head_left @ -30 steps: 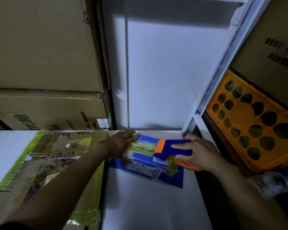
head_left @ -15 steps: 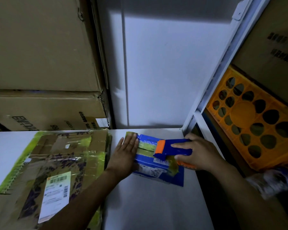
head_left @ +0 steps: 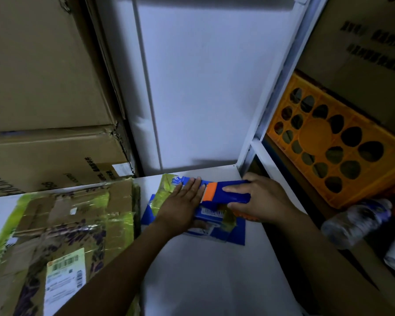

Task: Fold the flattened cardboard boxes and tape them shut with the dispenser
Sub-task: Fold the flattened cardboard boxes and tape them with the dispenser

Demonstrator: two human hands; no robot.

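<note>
Now left hand (head_left: 183, 206) on one blue box (head_left: 236, 233); right hand (head_left: 262, 201), one dispenser (head_left: 228, 193).

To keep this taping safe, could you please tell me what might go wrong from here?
1. The left hand lies flat on the blue box, its fingers right beside the orange end of the tape dispenser that the right hand grips; they could get nicked or taped over.
2. Only that flat palm steadies the small box, so a pull may slide it across the table.
</note>
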